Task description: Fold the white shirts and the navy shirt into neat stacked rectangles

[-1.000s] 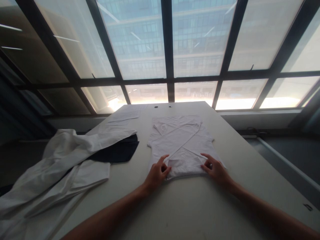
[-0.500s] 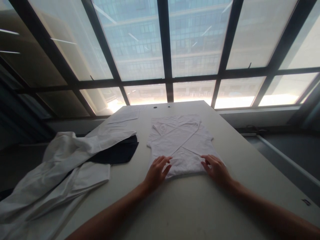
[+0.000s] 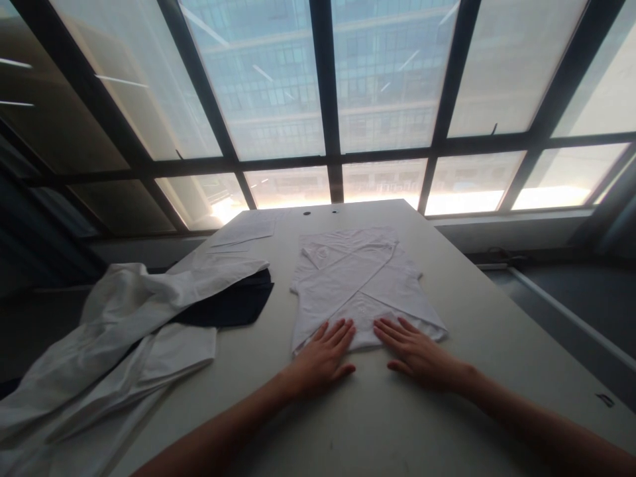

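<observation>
A white shirt (image 3: 352, 278) lies flat on the table, its fabric folded over so that diagonal edges cross on top. My left hand (image 3: 322, 354) rests palm down on the near left part of the shirt, fingers stretched out and thumb on the table side. On the near right part, my right hand (image 3: 415, 351) lies flat too, fingers pointing inward toward the left hand. Neither hand grips the cloth. A gap with shirt fabric showing separates the two sets of fingertips.
The white table (image 3: 437, 265) reaches toward tall windows. At the left, a rumpled white garment (image 3: 154, 291) overlaps a dark navy cloth (image 3: 238, 301) and hangs toward the table's edge. Sheets of paper (image 3: 248, 226) lie at the far left. A small dark mark (image 3: 605, 399) sits near the right edge.
My bent fingers have straightened. Both hands have moved nearer to me and toward each other, and they now lie flat on the shirt's near edge.
</observation>
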`<state>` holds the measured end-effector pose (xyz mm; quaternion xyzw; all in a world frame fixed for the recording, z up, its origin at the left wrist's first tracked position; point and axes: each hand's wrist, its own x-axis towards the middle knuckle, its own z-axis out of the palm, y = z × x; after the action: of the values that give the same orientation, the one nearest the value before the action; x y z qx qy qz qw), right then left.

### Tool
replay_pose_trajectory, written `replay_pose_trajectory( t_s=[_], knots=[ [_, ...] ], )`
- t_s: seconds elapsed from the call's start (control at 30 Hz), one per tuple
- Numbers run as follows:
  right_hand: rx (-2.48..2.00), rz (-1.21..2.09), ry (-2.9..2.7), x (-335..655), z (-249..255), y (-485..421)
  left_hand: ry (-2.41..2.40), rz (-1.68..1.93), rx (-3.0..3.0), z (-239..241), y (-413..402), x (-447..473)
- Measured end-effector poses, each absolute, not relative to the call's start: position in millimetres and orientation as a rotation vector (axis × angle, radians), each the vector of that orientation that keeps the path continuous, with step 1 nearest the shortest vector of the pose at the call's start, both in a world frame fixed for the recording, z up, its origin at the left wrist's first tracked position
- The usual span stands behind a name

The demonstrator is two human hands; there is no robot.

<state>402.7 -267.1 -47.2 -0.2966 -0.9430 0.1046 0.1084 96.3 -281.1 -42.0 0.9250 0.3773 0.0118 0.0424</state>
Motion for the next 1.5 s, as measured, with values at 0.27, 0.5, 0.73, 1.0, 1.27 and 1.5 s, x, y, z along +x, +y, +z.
replay_pose_trajectory(
  t_s=[0.27,0.5,0.73,1.0,1.27,1.5],
  knots=[
    [-1.191,0.23,-2.414,407.2,-57.6,-257.2,1.312,0.03,2.817,-48.7,-280.9,91.5],
    [-1.237,0.286,-1.869,421.4,-51.5,-239.9,1.435,0.235,2.838,-49.1,-281.7,93.1],
    [-0.875,0.318,-2.535,393.7,-42.0,-266.4,1.15,0.23,2.882,-35.2,-283.4,109.0],
    [-0.922,0.458,-2.702,399.1,-48.3,-258.4,1.113,0.182,2.762,-35.3,-281.3,104.1],
    [-0.946,0.424,-2.694,398.8,-46.6,-260.9,1.124,0.193,2.768,-35.3,-283.1,104.7],
    [-0.95,0.387,-2.678,400.1,-49.4,-261.1,1.132,0.18,2.758,-37.4,-282.5,104.4]
  ],
)
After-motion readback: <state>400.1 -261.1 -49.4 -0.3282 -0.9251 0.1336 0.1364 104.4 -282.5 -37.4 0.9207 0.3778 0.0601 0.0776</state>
